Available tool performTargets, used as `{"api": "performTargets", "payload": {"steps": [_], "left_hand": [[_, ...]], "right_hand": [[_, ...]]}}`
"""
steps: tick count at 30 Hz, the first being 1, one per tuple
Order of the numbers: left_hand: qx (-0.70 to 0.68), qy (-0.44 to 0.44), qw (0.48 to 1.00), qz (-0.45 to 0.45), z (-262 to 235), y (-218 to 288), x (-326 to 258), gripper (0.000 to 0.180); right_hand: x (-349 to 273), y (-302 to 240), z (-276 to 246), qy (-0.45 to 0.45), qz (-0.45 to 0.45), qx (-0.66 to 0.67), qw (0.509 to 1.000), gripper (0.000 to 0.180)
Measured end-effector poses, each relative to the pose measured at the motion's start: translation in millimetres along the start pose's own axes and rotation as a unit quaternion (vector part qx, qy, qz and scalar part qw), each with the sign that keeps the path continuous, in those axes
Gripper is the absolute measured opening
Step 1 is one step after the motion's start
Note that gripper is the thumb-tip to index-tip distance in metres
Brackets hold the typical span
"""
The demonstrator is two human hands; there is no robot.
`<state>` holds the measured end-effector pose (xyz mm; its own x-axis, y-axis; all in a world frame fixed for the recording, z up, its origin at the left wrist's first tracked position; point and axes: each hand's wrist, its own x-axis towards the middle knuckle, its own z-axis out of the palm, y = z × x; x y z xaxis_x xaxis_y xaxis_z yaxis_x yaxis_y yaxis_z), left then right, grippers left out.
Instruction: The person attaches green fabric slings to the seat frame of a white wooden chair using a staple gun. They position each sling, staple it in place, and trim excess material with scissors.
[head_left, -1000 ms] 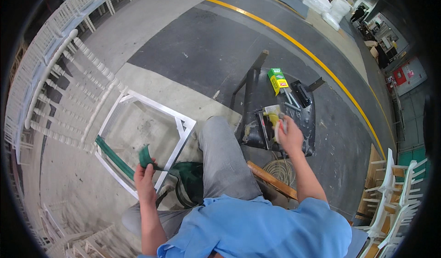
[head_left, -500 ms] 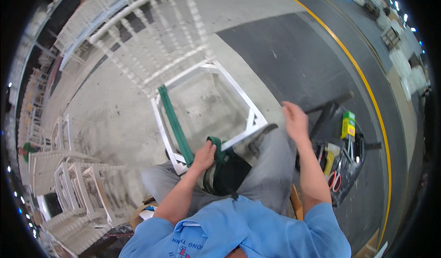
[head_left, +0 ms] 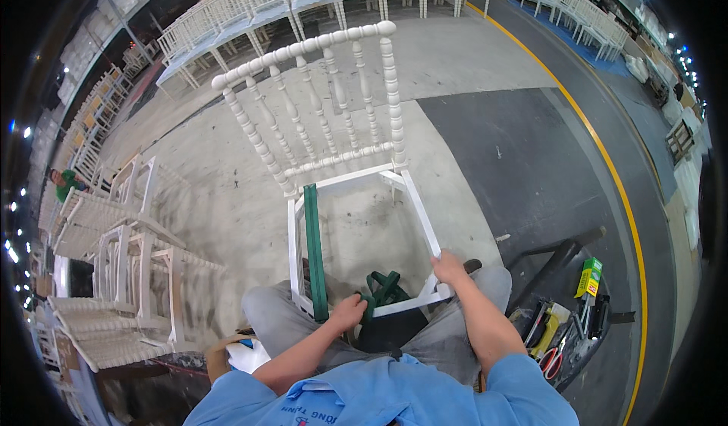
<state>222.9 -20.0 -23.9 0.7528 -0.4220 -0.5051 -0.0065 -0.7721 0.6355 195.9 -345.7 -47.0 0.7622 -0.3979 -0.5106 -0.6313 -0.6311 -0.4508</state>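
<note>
- Before you stands a white wooden chair frame with a back of turned, beaded spindles (head_left: 422, 217); its back is on the far side, and its open seat reaches toward your lap.
- Your left hand (head_left: 349, 311) is at the front rail, fingers closed on a loose, looped length of dark green webbing (head_left: 388, 289).
- That loose webbing lies just right of your left hand, bunched over the front rail, between your two hands; its lower part is hard to make out against the dark area beneath.
- Your right hand (head_left: 449, 267) is wrapped around the frame's right side rail, close to the front corner and apart from the webbing.
- A flat, straight dark green strip (head_left: 313, 251) spans the seat from back rail to front rail near the left side rail; its front end is just left of your left hand.
- To your right, well apart from the strip, a black seat-like stand (head_left: 582, 354) bears red-handled scissors (head_left: 551, 363), a yellow tool (head_left: 550, 331) and a green-and-yellow box (head_left: 589, 276).
</note>
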Motion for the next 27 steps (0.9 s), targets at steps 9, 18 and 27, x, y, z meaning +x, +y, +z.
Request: {"api": "performTargets", "payload": {"steps": [9,18,27], "left_hand": [[-0.493,0.068,0.846,0.192,-89.3,144.0,-28.1,0.018],[-0.566,0.077,0.8,0.183,-130.8,162.8,-32.4,0.013],[-0.591,0.001,0.803,0.073,-19.2,113.6,-39.4,0.017]], "right_hand": [[-110.6,-84.4,-6.0,-0.209,-0.22,0.461,0.834,0.037],[-166.4,-36.0,0.7,-0.197,-0.241,0.16,0.937,0.028],[-129.3,-107.6,-50.5,-0.023,-0.2,0.445,0.872,0.016]]}}
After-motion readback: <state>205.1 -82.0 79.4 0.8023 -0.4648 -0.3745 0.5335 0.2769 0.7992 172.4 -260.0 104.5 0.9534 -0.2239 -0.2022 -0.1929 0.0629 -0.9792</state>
